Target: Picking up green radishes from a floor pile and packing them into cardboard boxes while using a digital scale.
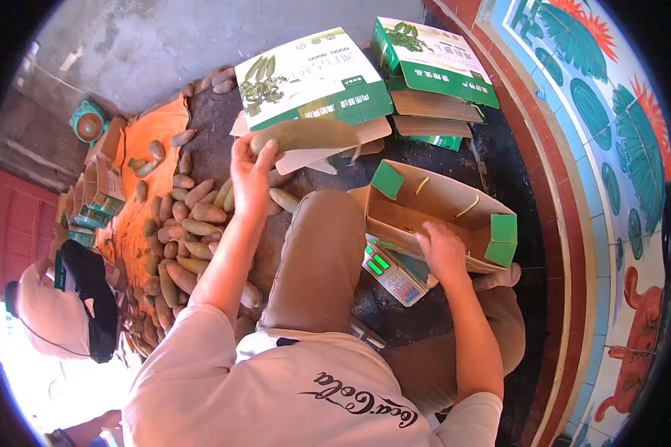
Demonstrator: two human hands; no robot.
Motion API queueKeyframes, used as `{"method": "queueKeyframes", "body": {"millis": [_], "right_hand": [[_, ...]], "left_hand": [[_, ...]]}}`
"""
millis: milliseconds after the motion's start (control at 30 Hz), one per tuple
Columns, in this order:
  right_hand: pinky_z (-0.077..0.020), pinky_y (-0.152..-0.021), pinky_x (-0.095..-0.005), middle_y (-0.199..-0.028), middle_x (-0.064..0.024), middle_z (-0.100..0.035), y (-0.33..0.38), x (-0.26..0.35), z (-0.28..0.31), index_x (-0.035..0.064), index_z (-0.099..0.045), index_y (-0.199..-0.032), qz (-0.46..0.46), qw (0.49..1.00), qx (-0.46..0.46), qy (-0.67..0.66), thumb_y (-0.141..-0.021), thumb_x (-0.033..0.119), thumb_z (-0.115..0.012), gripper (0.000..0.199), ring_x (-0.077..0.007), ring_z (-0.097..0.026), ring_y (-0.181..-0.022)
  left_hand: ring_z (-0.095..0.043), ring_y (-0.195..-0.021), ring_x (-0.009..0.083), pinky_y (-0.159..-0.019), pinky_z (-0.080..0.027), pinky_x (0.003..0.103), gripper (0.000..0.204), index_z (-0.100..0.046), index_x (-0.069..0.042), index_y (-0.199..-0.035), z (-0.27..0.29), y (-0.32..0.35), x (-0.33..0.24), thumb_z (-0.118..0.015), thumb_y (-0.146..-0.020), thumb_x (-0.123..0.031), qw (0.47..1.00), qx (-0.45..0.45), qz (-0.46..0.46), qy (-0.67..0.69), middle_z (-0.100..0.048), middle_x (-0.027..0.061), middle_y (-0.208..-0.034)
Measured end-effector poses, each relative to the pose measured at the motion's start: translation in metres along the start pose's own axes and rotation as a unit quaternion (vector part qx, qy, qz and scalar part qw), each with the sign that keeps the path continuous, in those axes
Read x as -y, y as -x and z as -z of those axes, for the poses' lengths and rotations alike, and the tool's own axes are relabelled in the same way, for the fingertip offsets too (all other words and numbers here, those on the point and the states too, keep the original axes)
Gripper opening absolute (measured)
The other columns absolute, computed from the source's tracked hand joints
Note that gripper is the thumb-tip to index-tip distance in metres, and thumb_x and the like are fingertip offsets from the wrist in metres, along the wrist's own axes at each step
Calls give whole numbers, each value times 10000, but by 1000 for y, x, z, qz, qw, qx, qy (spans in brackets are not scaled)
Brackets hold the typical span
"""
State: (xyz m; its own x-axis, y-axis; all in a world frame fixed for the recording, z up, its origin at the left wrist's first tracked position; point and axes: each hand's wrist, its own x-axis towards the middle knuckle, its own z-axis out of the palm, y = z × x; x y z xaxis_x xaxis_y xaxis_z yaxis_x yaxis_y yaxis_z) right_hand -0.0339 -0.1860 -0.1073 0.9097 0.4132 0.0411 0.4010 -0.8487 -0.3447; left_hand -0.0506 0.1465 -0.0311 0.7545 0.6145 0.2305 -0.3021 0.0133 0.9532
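My left hand point(255, 167) is closed around the near end of a long green radish point(306, 136), lifted in front of the printed boxes. Below and to the right, an open cardboard box point(402, 218) with green corner flaps and yellow cord handles sits on a digital scale point(392, 276) with a lit green display. The box shows no radishes in its visible part. My right hand point(443, 252) grips the box's near wall, its fingertips curled over the edge; the thumb is hard to see.
Many radishes point(201, 214) lie heaped on the floor at left, beside an orange sheet point(153, 130). White-and-green printed boxes point(313, 74) stand ahead, with another stack point(432, 59) to their right. A person point(60, 309) is at far left. A painted wall point(611, 149) rises at right.
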Motion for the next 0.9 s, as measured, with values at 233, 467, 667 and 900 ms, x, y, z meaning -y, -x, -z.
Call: {"method": "queueKeyframes", "body": {"millis": [233, 467, 667, 900], "right_hand": [[-368, -942, -415, -1197, -202, -489, -1, 12, 54, 79, -375, -1305, 22, 968, -192, -163, -729, 221, -687, 671, -339, -465, -1125], [-431, -866, -376, -1116, -187, -553, 8, 1, 46, 44, -436, -1217, -43, 940, -185, -283, -685, 177, -726, 620, -324, -549, -1020], [-429, -872, -366, -1126, -182, -552, 10, -9, 47, 24, -469, -1196, -4, 924, -220, -312, -675, 167, -734, 602, -304, -548, -1031], [-462, -789, -393, -1042, -191, -568, 17, -24, 64, 16, -471, -1175, -97, 984, -148, -24, -676, 224, -731, 601, -337, -568, -948]], "left_hand": [[-568, -925, 162, -800, -493, 322, 216, -500, -27, -1058, -68, 39, -7, -544, -889, -154, 965, 175, 151, 122, -573, 68, -1025], [-542, -1002, 185, -848, -469, 340, 310, -464, -13, -1120, -96, 61, 3, -523, -907, -230, 923, 269, 249, 121, -550, 84, -1090], [-558, -1014, 216, -848, -470, 331, 333, -440, -5, -1160, -91, 59, 0, -512, -912, -215, 915, 303, 262, 41, -547, 99, -1125], [-578, -971, 191, -783, -474, 286, 222, -490, -10, -1107, -41, 32, 14, -489, -909, -111, 981, 172, 74, -46, -560, 112, -1120]]}}
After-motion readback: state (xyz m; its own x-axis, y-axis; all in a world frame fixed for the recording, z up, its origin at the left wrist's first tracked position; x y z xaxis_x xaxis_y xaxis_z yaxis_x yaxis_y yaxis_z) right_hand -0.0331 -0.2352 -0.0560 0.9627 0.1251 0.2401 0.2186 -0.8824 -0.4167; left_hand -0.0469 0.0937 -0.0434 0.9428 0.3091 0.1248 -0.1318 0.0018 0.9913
